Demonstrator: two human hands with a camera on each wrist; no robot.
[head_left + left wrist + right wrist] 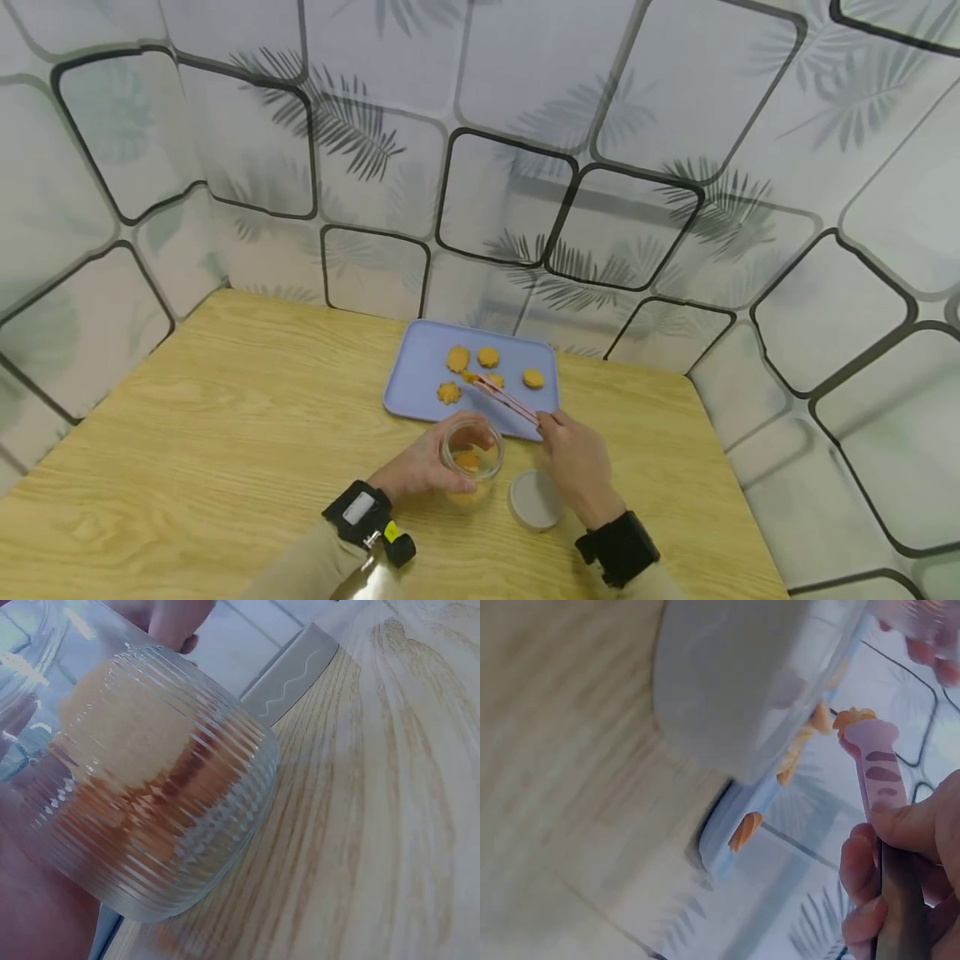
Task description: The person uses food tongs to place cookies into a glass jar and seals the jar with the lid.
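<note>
My left hand (420,465) holds a ribbed glass jar (491,472) by its side, its open mouth facing up. Stacked inside the jar are orange-brown cookies (127,720). In my right hand (579,460) is a pair of pink tongs (512,403), gripped between thumb and fingers. A cookie (849,718) is pinched at the rounded tip of the tongs, over the blue tray (416,393) in the head view. Several more cookies (448,392) lie on that tray. Between the jar and my right wrist lies a round whitish lid (535,500).
Everything stands on a wood-grain table (225,417). Close behind the tray hangs a patterned curtain (375,267) with leaves and rounded squares, which also encloses the left and right sides. Wrist-worn cameras (618,550) sit on both my arms.
</note>
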